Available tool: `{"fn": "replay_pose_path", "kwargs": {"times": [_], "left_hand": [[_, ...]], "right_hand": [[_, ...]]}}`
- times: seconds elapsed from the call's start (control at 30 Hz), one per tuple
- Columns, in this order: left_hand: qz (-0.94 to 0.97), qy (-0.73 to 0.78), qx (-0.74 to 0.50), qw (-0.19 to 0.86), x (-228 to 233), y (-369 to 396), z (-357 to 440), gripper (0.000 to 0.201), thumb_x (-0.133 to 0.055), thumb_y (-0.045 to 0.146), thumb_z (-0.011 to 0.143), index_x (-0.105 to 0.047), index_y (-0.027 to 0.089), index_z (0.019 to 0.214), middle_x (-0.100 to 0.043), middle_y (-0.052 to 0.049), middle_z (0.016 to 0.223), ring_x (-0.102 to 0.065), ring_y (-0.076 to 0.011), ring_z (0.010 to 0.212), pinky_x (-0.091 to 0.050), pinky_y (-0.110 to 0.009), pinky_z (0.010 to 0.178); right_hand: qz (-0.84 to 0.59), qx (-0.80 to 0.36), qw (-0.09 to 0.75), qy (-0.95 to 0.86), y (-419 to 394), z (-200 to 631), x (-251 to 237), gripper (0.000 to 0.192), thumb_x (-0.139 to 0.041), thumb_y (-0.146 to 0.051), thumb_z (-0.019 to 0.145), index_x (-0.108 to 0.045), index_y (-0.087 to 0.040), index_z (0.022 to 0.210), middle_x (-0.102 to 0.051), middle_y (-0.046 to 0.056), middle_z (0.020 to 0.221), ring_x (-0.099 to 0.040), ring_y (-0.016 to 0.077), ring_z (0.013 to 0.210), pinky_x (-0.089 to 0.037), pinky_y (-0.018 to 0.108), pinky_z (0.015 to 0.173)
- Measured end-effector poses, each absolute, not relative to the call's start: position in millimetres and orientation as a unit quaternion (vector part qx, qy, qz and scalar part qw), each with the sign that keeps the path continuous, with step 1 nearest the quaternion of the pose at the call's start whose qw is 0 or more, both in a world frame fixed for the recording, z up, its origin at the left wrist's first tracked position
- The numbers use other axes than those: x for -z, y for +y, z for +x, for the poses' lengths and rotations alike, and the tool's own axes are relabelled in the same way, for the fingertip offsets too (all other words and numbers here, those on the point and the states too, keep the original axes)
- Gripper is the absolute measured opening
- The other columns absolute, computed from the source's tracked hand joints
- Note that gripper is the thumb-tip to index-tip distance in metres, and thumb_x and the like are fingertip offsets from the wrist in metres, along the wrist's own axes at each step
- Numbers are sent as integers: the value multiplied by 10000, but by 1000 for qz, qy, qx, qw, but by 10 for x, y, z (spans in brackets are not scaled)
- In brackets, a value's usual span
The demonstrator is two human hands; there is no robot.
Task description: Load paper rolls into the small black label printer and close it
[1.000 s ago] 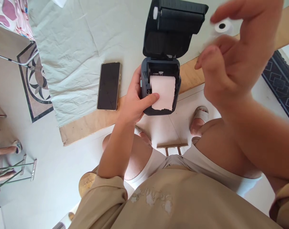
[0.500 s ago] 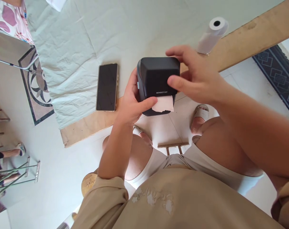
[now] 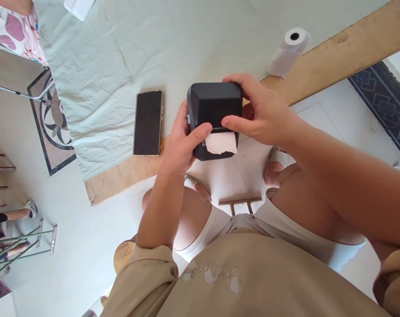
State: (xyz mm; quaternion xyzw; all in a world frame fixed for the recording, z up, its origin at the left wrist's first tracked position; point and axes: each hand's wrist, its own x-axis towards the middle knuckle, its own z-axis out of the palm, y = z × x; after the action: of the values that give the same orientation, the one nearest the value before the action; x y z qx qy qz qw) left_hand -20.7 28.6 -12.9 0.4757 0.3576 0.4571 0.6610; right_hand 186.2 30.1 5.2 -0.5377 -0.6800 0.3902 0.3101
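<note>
Between my two hands is a black label printer [image 3: 213,103], held above the near edge of the table. A torn-edged strip of white paper [image 3: 221,143] sticks out of its front slot. My left hand [image 3: 185,143] grips the printer's left side, its thumb lying by the paper slot. My right hand [image 3: 261,110] is closed round the right side, with the thumb on the front of the lid and fingers at the back corner. Parts of the fingers are hidden behind the printer. A smartphone [image 3: 148,123] with a dark screen lies left of my left hand.
A white paper roll [image 3: 284,55] stands at the table's right edge. Pale green cloth [image 3: 97,88] covers the table, leaving a wooden border [image 3: 120,178] bare. A white object [image 3: 80,8] lies at the far left. Another person's legs [image 3: 16,214] show at left.
My right hand has moved left and closed onto the printer's right side; before, its fingers were more spread. The printer has shifted slightly left.
</note>
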Motion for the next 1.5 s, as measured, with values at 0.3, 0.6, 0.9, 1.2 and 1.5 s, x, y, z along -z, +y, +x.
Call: {"fn": "replay_pose_path", "kwargs": {"times": [0.3,0.6,0.9,1.2,1.5], "left_hand": [[487,371,-451,649,111,277,-206,646,-908,612,757,-646,280,1244,-703,-58,1243,-501,-397,1535,-621,-459,1122],[492,370,-450,647,114,264,-195,679,-853,688,775,-629,273,1264,-690,-61,1284,-458,-390,1566,-600,-458,1140],[444,337,-454,695,79,311,-211,350,-645,618,982,-709,288,1080,-747,-25,1252,-351,-310,1633,-519,-417,1245],[417,351,-496,676,152,346,-228,235,-557,443,1074,-714,269,1067,-757,-15,1074,-439,-278,1577,-524,-489,1259],[436,315,-444,717,94,349,-223,364,-638,554,999,-683,244,1183,-727,-43,1316,-421,-323,1600,-534,-459,1247]], "right_hand": [[-509,-372,359,-688,268,1893,-58,741,-769,-492,831,-502,-263,1484,-626,87,1420,-673,171,906,-569,330,742],[-454,-348,402,-715,248,1862,-40,602,-734,-369,817,-589,-291,1397,-641,61,1411,-701,221,1092,-606,317,734],[-471,-315,425,-706,263,1858,-22,542,-721,-397,875,-639,-290,1401,-659,71,1410,-697,198,1052,-607,292,715],[-422,-333,413,-735,243,1882,-38,697,-776,-394,787,-584,-335,1454,-561,50,1530,-653,143,909,-584,268,633],[-504,-181,509,-674,124,1860,-201,239,-709,-459,928,-703,-288,1095,-521,-12,770,-419,97,572,-453,315,591]]}}
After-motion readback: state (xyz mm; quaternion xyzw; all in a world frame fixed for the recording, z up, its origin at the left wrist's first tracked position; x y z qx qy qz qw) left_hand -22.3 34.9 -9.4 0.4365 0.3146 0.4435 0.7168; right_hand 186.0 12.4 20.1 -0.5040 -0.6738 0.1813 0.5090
